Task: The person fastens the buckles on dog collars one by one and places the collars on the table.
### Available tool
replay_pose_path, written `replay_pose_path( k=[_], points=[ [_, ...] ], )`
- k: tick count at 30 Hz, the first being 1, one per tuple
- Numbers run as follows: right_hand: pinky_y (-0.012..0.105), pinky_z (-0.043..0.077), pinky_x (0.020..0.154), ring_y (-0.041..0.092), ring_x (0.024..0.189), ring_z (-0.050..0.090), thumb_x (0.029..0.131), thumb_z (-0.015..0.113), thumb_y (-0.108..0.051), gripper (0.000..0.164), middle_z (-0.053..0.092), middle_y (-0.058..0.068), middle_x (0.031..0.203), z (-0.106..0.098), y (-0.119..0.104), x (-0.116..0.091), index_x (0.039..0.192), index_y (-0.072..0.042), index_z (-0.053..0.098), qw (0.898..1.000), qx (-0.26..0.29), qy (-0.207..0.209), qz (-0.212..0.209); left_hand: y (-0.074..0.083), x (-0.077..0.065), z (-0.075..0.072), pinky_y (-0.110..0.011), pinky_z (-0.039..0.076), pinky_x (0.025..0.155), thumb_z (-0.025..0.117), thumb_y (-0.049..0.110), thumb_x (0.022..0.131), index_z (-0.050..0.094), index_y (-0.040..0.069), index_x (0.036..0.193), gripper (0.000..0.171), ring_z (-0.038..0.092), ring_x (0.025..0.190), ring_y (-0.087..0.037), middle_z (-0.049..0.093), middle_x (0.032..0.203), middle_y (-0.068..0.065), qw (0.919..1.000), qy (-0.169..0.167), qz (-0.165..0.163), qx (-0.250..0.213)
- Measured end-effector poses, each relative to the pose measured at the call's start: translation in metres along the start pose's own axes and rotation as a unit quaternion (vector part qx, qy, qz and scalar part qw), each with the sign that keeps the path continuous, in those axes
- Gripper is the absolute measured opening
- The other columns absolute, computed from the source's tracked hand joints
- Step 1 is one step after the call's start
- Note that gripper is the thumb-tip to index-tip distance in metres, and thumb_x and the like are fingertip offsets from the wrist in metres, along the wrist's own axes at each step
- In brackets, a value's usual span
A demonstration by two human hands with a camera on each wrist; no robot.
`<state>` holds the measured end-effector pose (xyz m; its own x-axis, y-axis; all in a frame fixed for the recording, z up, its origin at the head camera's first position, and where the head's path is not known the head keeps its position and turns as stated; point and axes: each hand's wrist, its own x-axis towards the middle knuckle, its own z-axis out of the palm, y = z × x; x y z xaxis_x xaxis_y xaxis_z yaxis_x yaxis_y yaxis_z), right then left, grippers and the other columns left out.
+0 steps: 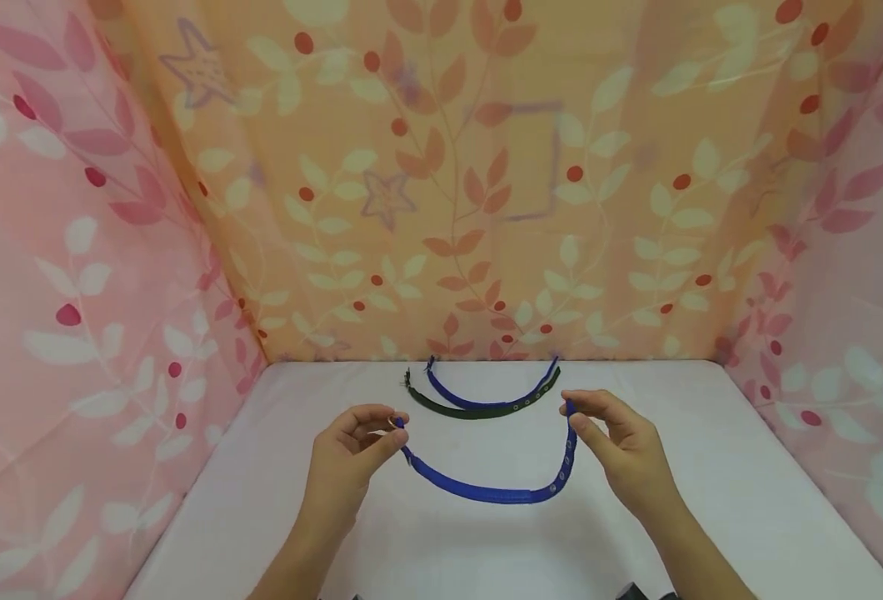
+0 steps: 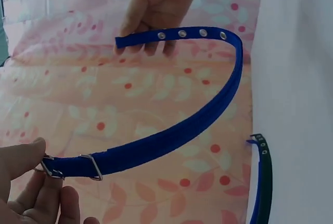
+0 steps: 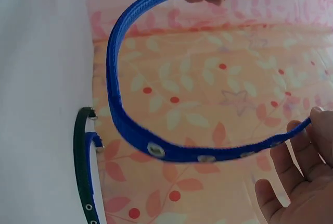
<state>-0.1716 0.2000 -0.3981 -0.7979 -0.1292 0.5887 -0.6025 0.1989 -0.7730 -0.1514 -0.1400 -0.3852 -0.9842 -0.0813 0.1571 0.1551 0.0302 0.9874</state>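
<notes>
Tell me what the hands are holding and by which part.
A blue strap: the left hand pinches its buckle end, the right hand its eyelet end.

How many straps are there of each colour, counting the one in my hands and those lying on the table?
Blue: 2, the held strap and the far blue strap
Dark green: 1, the green strap
Total: 3
</notes>
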Motion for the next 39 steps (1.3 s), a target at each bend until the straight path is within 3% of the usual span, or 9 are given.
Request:
replay_pose_path(
  k=[6,10,13,18,25,28,33,39],
  points=[
    [0.012,0.04,0.106,0.007,0.109,0.065,0.096,0.072,-0.007,0.021,0.073,-0.001,0.109,0.024,-0.003,-0.009,0.116,-0.014,0.07,0.998,-0.057,0.005,0.037,-0.012,-0.011,0.015,-0.034,0.051,0.097,0.085,0.029,0.086,0.076,0.031,0.108,0.024,0.066,0.106,-0.011,0.076,0.104,0.014,0.9908,-0.021,0.042,0.127],
    [0.013,0.036,0.108,0.007,0.105,0.066,0.094,0.076,-0.017,0.019,0.072,-0.013,0.104,0.034,-0.003,-0.012,0.11,-0.027,0.072,0.994,-0.102,0.0,0.044,-0.019,-0.01,0.022,-0.04,0.05,0.097,0.084,0.026,0.086,0.076,0.033,0.106,0.023,0.066,0.104,-0.008,0.076,0.101,0.015,0.9883,-0.027,0.058,0.139],
    [0.016,0.044,0.103,0.007,0.105,0.066,0.093,0.077,-0.019,0.02,0.071,-0.015,0.104,0.042,-0.001,-0.013,0.109,-0.031,0.072,0.994,-0.106,-0.011,0.035,-0.024,-0.009,0.026,-0.04,0.049,0.097,0.084,0.026,0.086,0.076,0.033,0.106,0.023,0.066,0.104,-0.009,0.076,0.101,0.014,0.9877,-0.042,0.06,0.138],
    [0.018,0.051,0.094,0.01,0.107,0.062,0.092,0.078,-0.017,0.021,0.07,-0.012,0.107,0.054,0.003,-0.019,0.109,-0.028,0.074,0.993,-0.1,-0.051,-0.035,-0.032,-0.012,0.033,-0.036,0.05,0.097,0.082,0.032,0.088,0.074,0.036,0.109,0.023,0.064,0.105,-0.008,0.074,0.103,0.018,0.9795,-0.089,0.072,0.166],
    [0.018,0.045,0.101,0.014,0.106,0.061,0.086,0.082,-0.009,0.029,0.069,-0.009,0.105,0.068,0.01,-0.026,0.11,-0.023,0.074,0.979,-0.098,-0.078,-0.16,-0.041,-0.02,0.042,-0.031,0.054,0.09,0.081,0.028,0.089,0.075,0.035,0.112,0.024,0.064,0.1,-0.008,0.073,0.105,0.019,0.9613,-0.133,0.166,0.175],
    [0.019,0.043,0.103,0.016,0.105,0.062,0.082,0.084,-0.005,0.033,0.07,-0.007,0.103,0.072,0.012,-0.028,0.109,-0.02,0.074,0.974,-0.093,-0.075,-0.193,-0.042,-0.023,0.045,-0.028,0.054,0.086,0.08,0.029,0.089,0.076,0.033,0.111,0.023,0.064,0.097,-0.007,0.073,0.104,0.019,0.9563,-0.139,0.184,0.179],
    [0.02,0.044,0.1,0.015,0.101,0.063,0.078,0.086,-0.004,0.033,0.071,-0.008,0.1,0.075,0.013,-0.03,0.106,-0.02,0.075,0.968,-0.097,-0.06,-0.224,-0.041,-0.026,0.049,-0.027,0.054,0.084,0.079,0.03,0.09,0.077,0.032,0.11,0.02,0.064,0.096,-0.008,0.073,0.102,0.019,0.9549,-0.157,0.181,0.175],
    [0.02,0.045,0.093,0.013,0.096,0.062,0.078,0.087,-0.007,0.031,0.071,-0.01,0.096,0.078,0.01,-0.032,0.103,-0.02,0.075,0.966,-0.106,-0.037,-0.231,-0.041,-0.027,0.052,-0.032,0.056,0.086,0.08,0.033,0.089,0.078,0.029,0.109,0.021,0.065,0.096,-0.009,0.073,0.1,0.017,0.9587,-0.162,0.163,0.168]
  ],
)
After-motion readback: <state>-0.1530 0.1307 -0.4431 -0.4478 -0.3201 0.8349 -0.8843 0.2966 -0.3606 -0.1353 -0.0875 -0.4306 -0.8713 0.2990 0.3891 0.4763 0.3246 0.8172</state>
